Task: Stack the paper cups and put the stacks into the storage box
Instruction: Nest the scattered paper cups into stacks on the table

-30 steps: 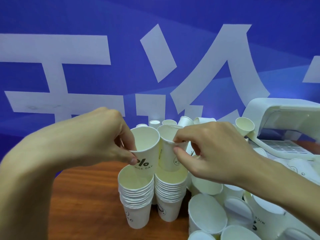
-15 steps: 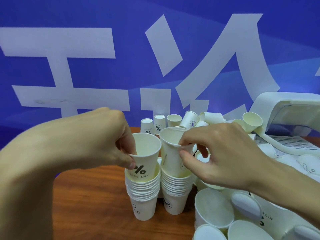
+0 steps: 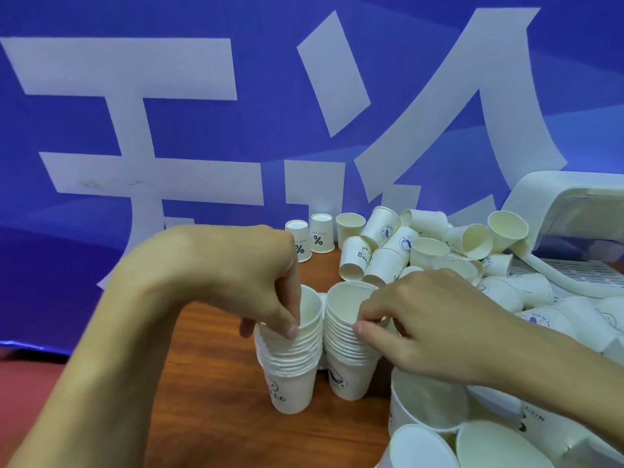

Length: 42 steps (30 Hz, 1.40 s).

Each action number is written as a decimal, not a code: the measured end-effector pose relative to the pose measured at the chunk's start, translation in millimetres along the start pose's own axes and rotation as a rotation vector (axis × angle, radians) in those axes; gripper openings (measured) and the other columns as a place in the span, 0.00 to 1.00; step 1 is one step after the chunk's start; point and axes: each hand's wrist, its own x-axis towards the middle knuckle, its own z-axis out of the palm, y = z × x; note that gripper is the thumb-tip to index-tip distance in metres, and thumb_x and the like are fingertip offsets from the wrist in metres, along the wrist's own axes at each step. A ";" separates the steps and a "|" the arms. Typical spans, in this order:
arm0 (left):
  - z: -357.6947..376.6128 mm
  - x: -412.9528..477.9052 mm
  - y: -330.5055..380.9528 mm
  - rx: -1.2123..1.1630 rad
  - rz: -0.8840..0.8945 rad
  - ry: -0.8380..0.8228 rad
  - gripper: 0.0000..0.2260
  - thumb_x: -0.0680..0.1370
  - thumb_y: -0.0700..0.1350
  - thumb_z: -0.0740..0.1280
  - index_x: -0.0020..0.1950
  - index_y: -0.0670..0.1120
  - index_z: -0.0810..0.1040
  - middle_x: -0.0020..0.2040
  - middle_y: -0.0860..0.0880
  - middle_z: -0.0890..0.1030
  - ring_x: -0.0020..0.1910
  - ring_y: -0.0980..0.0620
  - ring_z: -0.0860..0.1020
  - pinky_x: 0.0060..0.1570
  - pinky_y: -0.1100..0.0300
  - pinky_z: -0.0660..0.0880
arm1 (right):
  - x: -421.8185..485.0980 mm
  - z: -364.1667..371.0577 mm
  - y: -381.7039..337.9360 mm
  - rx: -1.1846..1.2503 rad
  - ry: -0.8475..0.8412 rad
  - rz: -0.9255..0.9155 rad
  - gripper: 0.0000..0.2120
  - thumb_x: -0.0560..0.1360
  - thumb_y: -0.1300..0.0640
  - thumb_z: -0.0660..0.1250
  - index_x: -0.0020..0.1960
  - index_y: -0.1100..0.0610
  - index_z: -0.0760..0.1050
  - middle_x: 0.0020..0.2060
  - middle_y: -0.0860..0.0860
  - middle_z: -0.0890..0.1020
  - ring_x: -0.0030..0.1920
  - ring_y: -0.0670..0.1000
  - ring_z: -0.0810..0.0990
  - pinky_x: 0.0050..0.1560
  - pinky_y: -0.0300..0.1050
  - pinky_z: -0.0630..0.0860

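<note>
Two stacks of white paper cups stand side by side on the wooden table. My left hand (image 3: 256,282) pinches the rim of the top cup on the left stack (image 3: 290,363), thumb outside and fingers inside. On the right stack (image 3: 349,349), my right hand (image 3: 429,322) pinches the rim of the top cup. Both top cups sit fully nested. A heap of loose paper cups (image 3: 415,251) lies behind and to the right. The white storage box (image 3: 574,211) stands at the far right with its lid up.
Two cups stand upside down near the blue banner (image 3: 317,238). More loose cups (image 3: 439,417) crowd the near right corner under my right forearm. Bare wooden table (image 3: 216,383) lies left of the stacks. A blue banner with white characters (image 3: 169,130) backs the table.
Both hands have moved down and pushed their cups fully into the two stacks. The camera has tilted, so more of the heap behind is in view.
</note>
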 end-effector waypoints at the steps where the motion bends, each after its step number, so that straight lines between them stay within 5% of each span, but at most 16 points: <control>1: 0.7 2.7 0.2 -0.019 0.029 -0.026 0.04 0.74 0.53 0.74 0.45 0.55 0.86 0.37 0.55 0.85 0.31 0.60 0.82 0.37 0.68 0.78 | 0.5 1.5 -0.3 0.001 -0.022 -0.005 0.20 0.76 0.37 0.47 0.41 0.47 0.71 0.36 0.47 0.79 0.39 0.50 0.76 0.41 0.50 0.75; 8: 7.8 22.1 4.2 0.002 0.085 -0.026 0.04 0.73 0.51 0.76 0.43 0.52 0.86 0.33 0.57 0.83 0.27 0.57 0.77 0.26 0.69 0.71 | 9.2 1.4 3.4 0.072 -0.117 0.027 0.17 0.77 0.39 0.56 0.43 0.50 0.76 0.33 0.49 0.78 0.38 0.49 0.75 0.42 0.49 0.76; 14: 5.2 22.8 -0.7 0.053 0.050 -0.039 0.04 0.74 0.51 0.73 0.44 0.51 0.85 0.38 0.52 0.85 0.30 0.57 0.81 0.31 0.66 0.77 | 10.1 4.2 4.3 0.091 -0.086 0.023 0.17 0.77 0.38 0.57 0.41 0.49 0.75 0.29 0.49 0.75 0.35 0.48 0.74 0.38 0.48 0.75; 18: -0.6 24.5 -14.2 0.026 0.020 -0.069 0.04 0.73 0.52 0.73 0.44 0.53 0.85 0.38 0.49 0.85 0.34 0.51 0.83 0.40 0.51 0.81 | 9.6 10.7 4.2 0.112 -0.058 0.021 0.17 0.77 0.38 0.55 0.41 0.47 0.76 0.31 0.49 0.77 0.35 0.49 0.74 0.40 0.50 0.75; 21: -4.5 24.3 -22.8 -0.020 0.061 -0.058 0.11 0.72 0.62 0.71 0.45 0.56 0.86 0.39 0.50 0.85 0.33 0.52 0.83 0.33 0.57 0.81 | 11.1 12.0 2.6 0.137 -0.085 0.023 0.19 0.78 0.38 0.54 0.38 0.48 0.73 0.32 0.49 0.78 0.36 0.49 0.74 0.41 0.51 0.75; 25: -15.3 16.7 -42.2 -0.127 0.119 0.217 0.20 0.70 0.72 0.64 0.44 0.58 0.85 0.33 0.52 0.83 0.31 0.52 0.81 0.28 0.65 0.75 | 19.6 -6.7 12.7 0.394 -0.081 0.111 0.24 0.75 0.31 0.51 0.40 0.42 0.80 0.36 0.39 0.82 0.32 0.42 0.77 0.41 0.47 0.76; 29: -16.8 46.3 -69.4 -0.322 0.148 0.605 0.13 0.77 0.61 0.66 0.43 0.55 0.85 0.34 0.60 0.83 0.28 0.59 0.78 0.26 0.67 0.73 | 52.2 -21.6 44.8 0.394 0.159 0.193 0.19 0.75 0.34 0.55 0.42 0.40 0.82 0.37 0.35 0.83 0.31 0.46 0.78 0.41 0.49 0.76; 31: -7.7 73.0 -79.3 -0.383 0.108 0.649 0.11 0.79 0.57 0.67 0.46 0.53 0.85 0.38 0.61 0.84 0.32 0.57 0.80 0.27 0.66 0.73 | 74.9 -15.3 60.7 0.257 0.139 0.250 0.17 0.75 0.36 0.57 0.41 0.41 0.81 0.35 0.35 0.82 0.34 0.45 0.79 0.42 0.48 0.76; 36: 23.8 125.0 -95.8 -0.434 0.070 0.217 0.16 0.77 0.58 0.69 0.63 0.55 0.80 0.54 0.59 0.83 0.47 0.55 0.83 0.40 0.55 0.83 | 117.3 18.5 96.9 0.053 -0.095 0.263 0.09 0.77 0.43 0.64 0.52 0.41 0.82 0.47 0.36 0.83 0.44 0.42 0.81 0.38 0.40 0.73; 39: 33.5 136.6 -95.5 -0.347 0.122 0.022 0.19 0.75 0.63 0.69 0.63 0.57 0.80 0.56 0.61 0.83 0.52 0.62 0.81 0.56 0.51 0.80 | 121.8 34.9 104.8 0.338 -0.344 0.220 0.07 0.74 0.44 0.70 0.51 0.41 0.82 0.46 0.37 0.84 0.37 0.39 0.82 0.32 0.38 0.78; 42: 35.6 141.2 -90.8 -0.349 0.170 -0.021 0.13 0.76 0.59 0.70 0.57 0.54 0.84 0.51 0.59 0.85 0.48 0.60 0.82 0.55 0.54 0.80 | 119.9 46.8 104.2 0.313 -0.491 0.148 0.08 0.71 0.41 0.72 0.49 0.40 0.81 0.45 0.40 0.84 0.41 0.41 0.82 0.36 0.41 0.81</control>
